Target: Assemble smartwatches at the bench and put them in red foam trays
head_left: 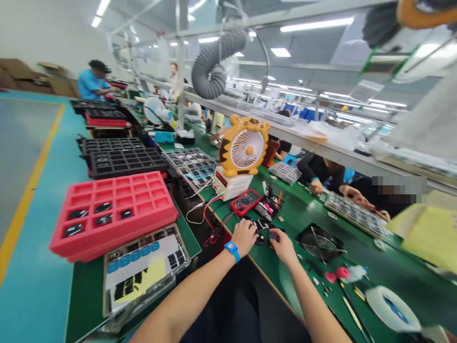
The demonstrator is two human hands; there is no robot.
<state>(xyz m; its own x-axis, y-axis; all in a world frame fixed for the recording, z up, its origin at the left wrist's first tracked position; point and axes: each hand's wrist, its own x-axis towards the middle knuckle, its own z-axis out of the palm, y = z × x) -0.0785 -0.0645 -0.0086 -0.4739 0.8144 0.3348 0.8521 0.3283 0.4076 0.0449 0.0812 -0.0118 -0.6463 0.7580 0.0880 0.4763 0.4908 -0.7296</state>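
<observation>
My left hand (244,237), with a blue wristband (232,251), is at the near edge of the green bench. Its fingers are bent and closed beside a small round black part (260,239); what they grip, if anything, is hidden. To the right, my right hand (284,246) pinches a small dark flat piece (273,235) between thumb and fingers. More small black parts (263,223) lie just beyond both hands. A red multimeter (245,202) with red leads rests behind the left hand.
A tiger-shaped fan (246,145) stands on a white power supply (232,183). A black fan with a wire guard (320,243), a tape roll (392,308) and tweezers lie to the right. On the left are a red foam tray (116,205) and black trays (124,157). Co-workers sit across the bench.
</observation>
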